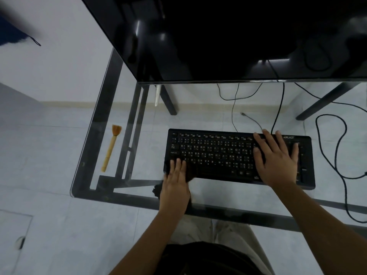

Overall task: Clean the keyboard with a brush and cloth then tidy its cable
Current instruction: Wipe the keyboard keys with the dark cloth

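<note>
A black keyboard (pixel 214 153) lies on the glass desk (pixel 93 155). My left hand (pixel 175 179) presses a dark cloth (pixel 158 190) flat onto the keyboard's near left corner; most of the cloth is hidden under the palm. My right hand (pixel 276 157) rests spread, fingers apart, on the right side of the keyboard. A wooden brush (pixel 111 147) with reddish bristles lies on the glass at the far left, apart from both hands. The keyboard's black cable (pixel 278 114) runs from its back edge up toward the monitor.
A large black monitor (pixel 228 36) stands at the back of the desk. Several loose cables, among them a looping black one (pixel 337 155), trail over the glass and floor on the right. Dark desk legs show through the glass. My lap is below the desk's front edge.
</note>
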